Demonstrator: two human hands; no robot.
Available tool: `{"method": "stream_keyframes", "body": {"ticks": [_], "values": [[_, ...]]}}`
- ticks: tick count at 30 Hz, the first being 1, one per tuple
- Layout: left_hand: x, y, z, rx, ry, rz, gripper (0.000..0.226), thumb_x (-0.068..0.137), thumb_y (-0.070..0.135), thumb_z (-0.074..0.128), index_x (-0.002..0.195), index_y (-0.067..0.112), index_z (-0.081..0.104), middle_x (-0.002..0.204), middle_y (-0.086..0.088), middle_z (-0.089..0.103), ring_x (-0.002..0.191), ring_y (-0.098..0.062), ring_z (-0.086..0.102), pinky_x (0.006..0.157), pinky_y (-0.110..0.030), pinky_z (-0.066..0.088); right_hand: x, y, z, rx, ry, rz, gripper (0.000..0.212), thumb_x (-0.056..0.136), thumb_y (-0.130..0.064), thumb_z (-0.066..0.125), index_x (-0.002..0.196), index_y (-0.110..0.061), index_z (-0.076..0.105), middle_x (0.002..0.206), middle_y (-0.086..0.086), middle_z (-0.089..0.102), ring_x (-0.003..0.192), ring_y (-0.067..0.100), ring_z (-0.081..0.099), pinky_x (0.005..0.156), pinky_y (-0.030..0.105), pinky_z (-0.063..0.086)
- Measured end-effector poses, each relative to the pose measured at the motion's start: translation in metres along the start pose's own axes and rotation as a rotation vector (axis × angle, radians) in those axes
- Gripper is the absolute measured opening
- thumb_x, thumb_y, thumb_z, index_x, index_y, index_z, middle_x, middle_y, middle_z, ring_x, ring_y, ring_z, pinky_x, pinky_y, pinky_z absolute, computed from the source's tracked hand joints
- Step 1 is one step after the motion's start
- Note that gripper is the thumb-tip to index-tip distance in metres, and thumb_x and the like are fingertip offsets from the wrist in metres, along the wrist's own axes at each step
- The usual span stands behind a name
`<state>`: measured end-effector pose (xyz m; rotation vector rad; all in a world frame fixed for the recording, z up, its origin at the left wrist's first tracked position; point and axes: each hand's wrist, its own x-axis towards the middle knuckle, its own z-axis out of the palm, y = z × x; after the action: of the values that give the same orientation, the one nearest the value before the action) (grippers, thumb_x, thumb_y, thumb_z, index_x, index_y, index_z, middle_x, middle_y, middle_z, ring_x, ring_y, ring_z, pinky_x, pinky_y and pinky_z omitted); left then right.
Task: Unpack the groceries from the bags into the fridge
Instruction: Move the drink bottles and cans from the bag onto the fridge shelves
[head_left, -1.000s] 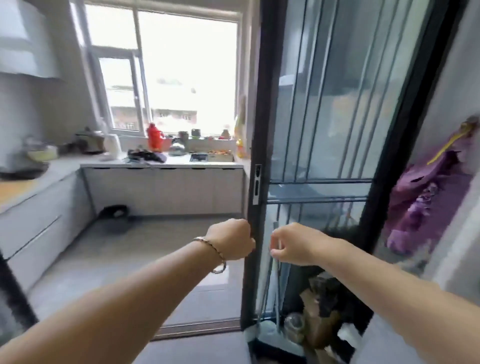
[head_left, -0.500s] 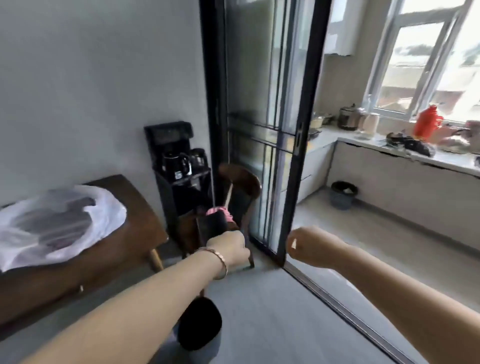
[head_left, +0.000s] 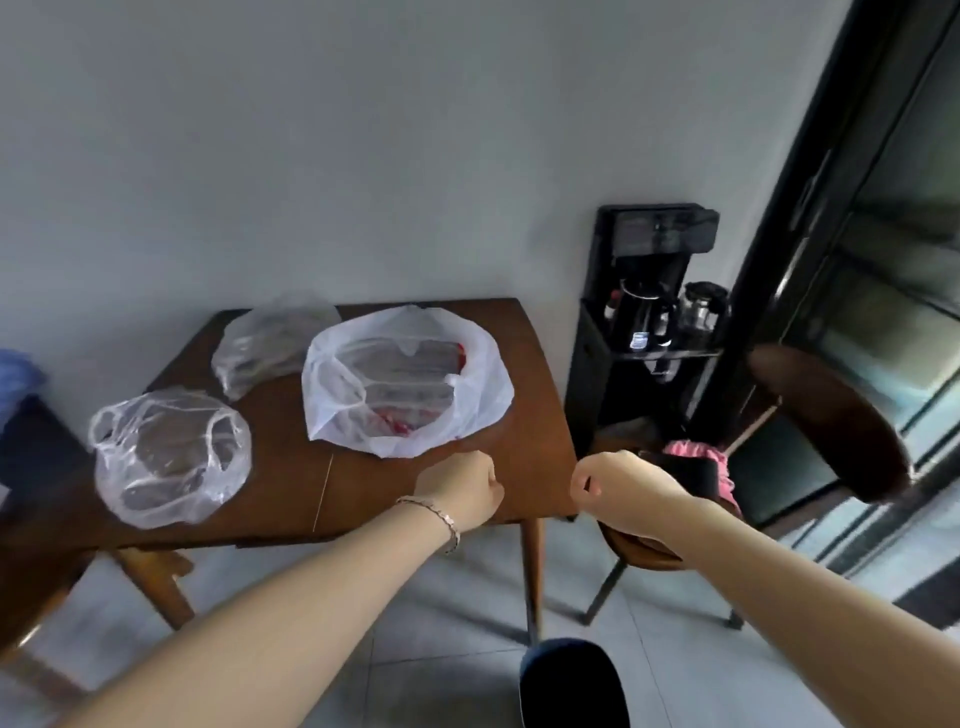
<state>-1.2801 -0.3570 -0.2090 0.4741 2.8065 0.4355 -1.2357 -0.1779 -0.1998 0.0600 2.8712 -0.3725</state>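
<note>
Since half a second ago the person has turned from the doorway toward the table (head_left: 291, 467); only one bag showed then, three show now

- Left hand (head_left: 465, 488): over the table's near right part, fingers curled into a fist, nothing seen in it. Bracelet (head_left: 436, 514) on the wrist
- Right hand (head_left: 608, 486): just off the table's near right corner, apart from the left hand. Fingers also curled into a fist, nothing seen held
- White bag (head_left: 405, 379): on the table's right half, toward the back, mouth open upward. Something red and some flat dark shapes are inside, too blurred to name. It is the bag nearest the left hand, not touched
- Clear bag (head_left: 169, 454): on the table's left front, handles loose on top, contents unclear
- Second clear bag (head_left: 270, 348): at the table's back edge, just left of the white bag
- Black stand (head_left: 644, 244): right of the table against the wall, a kettle (head_left: 641, 322) on its shelf
- Chair (head_left: 831, 415): right of the table in front of the stand, pink cloth (head_left: 696, 452) on it
- Glass door (head_left: 883, 260): far right of the table, past the chair
</note>
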Motion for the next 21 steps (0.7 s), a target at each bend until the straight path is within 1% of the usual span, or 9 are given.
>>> {"method": "stream_keyframes", "body": {"ticks": [3,6,9,12,14,16,18,19,21], "values": [[0.040,-0.035,-0.010,-0.037,-0.001,-0.101,0.022,0.092,0.022,0.042,0.100,0.018,0.062,0.104,0.000,0.065,0.093,-0.022,0.060,0.079,-0.028,0.045,0.071,-0.018,0.001,0.004,-0.060,-0.090,0.019,0.091,-0.025,0.044,0.077,-0.027,0.057,0.077,-0.011,0.056,0.082,0.015,0.058,0.078,0.030,0.052],[0.079,-0.074,-0.018,-0.067,0.003,-0.165,0.022,0.093,0.021,0.041,0.097,0.016,0.062,0.101,-0.002,0.066,0.084,-0.020,0.058,0.074,-0.027,0.042,0.139,-0.039,0.007,0.010,-0.087,-0.146,0.022,0.092,-0.029,0.043,0.100,-0.023,0.062,0.094,-0.006,0.064,0.086,0.015,0.062,0.082,0.032,0.055],[0.119,-0.118,-0.023,-0.072,0.022,-0.207,0.022,0.095,0.023,0.040,0.099,0.016,0.060,0.094,-0.002,0.065,0.081,-0.020,0.059,0.069,-0.026,0.043,0.202,-0.062,0.016,-0.045,-0.119,-0.210,0.027,0.096,-0.025,0.039,0.113,-0.020,0.060,0.105,-0.001,0.066,0.091,0.017,0.064,0.084,0.032,0.055],[0.169,-0.162,-0.027,-0.078,0.026,-0.226,0.020,0.094,0.022,0.040,0.087,0.014,0.056,0.078,-0.001,0.058,0.080,-0.023,0.060,0.064,-0.029,0.043,0.263,-0.084,0.025,-0.002,-0.112,-0.194,0.026,0.095,-0.022,0.040,0.110,-0.025,0.061,0.105,-0.002,0.065,0.087,0.018,0.064,0.072,0.027,0.054],[0.207,-0.193,-0.031,-0.036,0.071,-0.200,0.018,0.093,0.022,0.042,0.092,0.012,0.058,0.092,-0.003,0.061,0.090,-0.024,0.060,0.073,-0.033,0.047,0.306,-0.097,0.031,0.033,-0.076,-0.153,0.024,0.094,-0.021,0.041,0.103,-0.021,0.063,0.100,0.001,0.066,0.082,0.019,0.063,0.060,0.023,0.048],[0.246,-0.221,-0.037,0.028,0.152,-0.114,0.022,0.092,0.023,0.046,0.105,0.013,0.060,0.116,-0.004,0.055,0.101,-0.022,0.055,0.087,-0.034,0.046,0.347,-0.110,0.037,0.082,-0.023,-0.123,0.023,0.095,-0.021,0.041,0.100,-0.017,0.064,0.100,0.002,0.065,0.083,0.019,0.063,0.059,0.021,0.046],[0.285,-0.243,-0.047,0.100,0.174,-0.028,0.025,0.092,0.024,0.048,0.112,0.015,0.060,0.141,-0.006,0.037,0.120,-0.024,0.045,0.103,-0.034,0.036,0.382,-0.120,0.044,0.113,0.003,-0.091,0.024,0.096,-0.022,0.043,0.107,-0.017,0.063,0.110,0.001,0.061,0.091,0.018,0.061,0.070,0.023,0.049],[0.303,-0.252,-0.052,0.132,0.151,0.001,0.026,0.092,0.023,0.049,0.115,0.016,0.059,0.150,-0.007,0.023,0.130,-0.026,0.033,0.109,-0.036,0.027,0.396,-0.123,0.048,0.128,0.012,-0.073,0.025,0.096,-0.022,0.044,0.112,-0.017,0.062,0.116,0.000,0.056,0.096,0.018,0.059,0.076,0.022,0.048],[0.342,-0.265,-0.059,0.185,0.110,0.060,0.024,0.092,0.022,0.049,0.113,0.017,0.060,0.156,-0.004,0.001,0.143,-0.026,0.007,0.115,-0.040,0.009,0.422,-0.125,0.054,0.139,0.051,-0.036,0.027,0.096,-0.022,0.045,0.118,-0.019,0.060,0.124,-0.003,0.050,0.107,0.016,0.052,0.086,0.020,0.041]]}}
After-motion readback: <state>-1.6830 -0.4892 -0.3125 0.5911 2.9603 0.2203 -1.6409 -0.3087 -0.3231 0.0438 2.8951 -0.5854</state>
